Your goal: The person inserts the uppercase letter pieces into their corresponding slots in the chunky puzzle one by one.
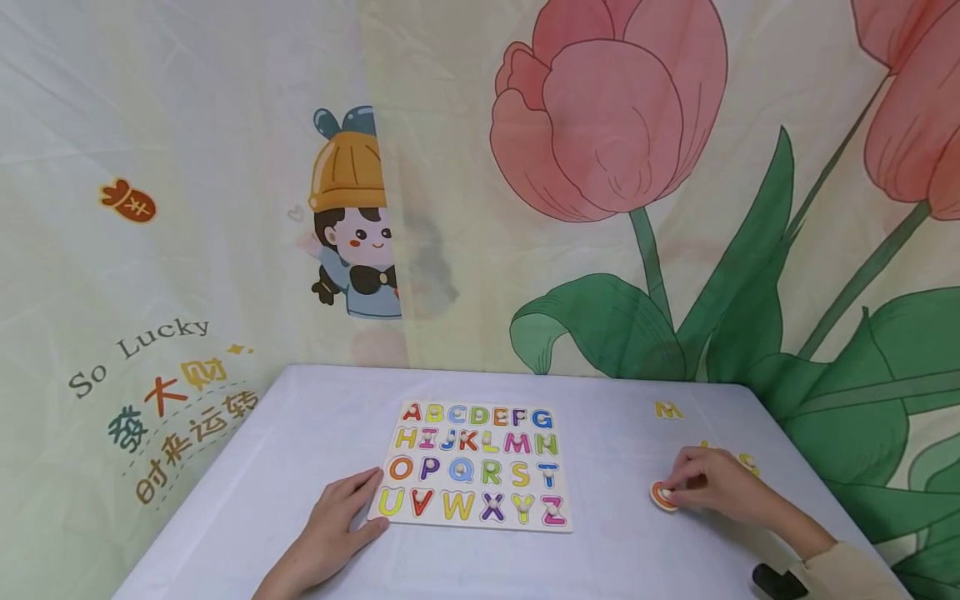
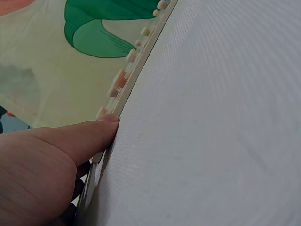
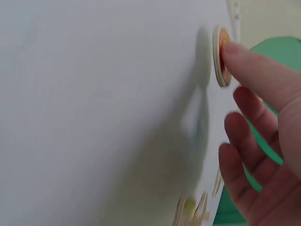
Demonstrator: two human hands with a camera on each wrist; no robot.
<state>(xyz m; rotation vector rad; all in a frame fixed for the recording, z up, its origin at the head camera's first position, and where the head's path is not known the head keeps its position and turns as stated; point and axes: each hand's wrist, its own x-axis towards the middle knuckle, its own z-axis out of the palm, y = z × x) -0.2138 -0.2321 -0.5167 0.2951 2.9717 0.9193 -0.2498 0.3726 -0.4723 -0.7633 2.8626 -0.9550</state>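
Observation:
A white alphabet puzzle board [image 1: 472, 527] with colourful letters and small knobs lies on the table. My left hand [image 1: 333, 525] rests at its near left corner, fingers along the left side. In the left wrist view the thumb [image 2: 94, 136] presses the board's edge [image 2: 136, 70]. Off to the right of the board, my right hand [image 1: 712, 486] pinches a round orange-and-white puzzle piece [image 1: 660, 497], shaped like a letter O, by its knob. In the right wrist view this piece [image 3: 221, 56] stands edge-on over the cloth, its shadow beside it.
A yellow letter piece [image 1: 669, 410] lies at the back right of the white-covered table [image 1: 615, 442]. Another yellow piece [image 1: 748, 463] is beyond the right hand, which partly covers one more. A black device [image 1: 780, 582] sits by the right sleeve. A tulip-printed curtain [image 1: 450, 167] hangs behind.

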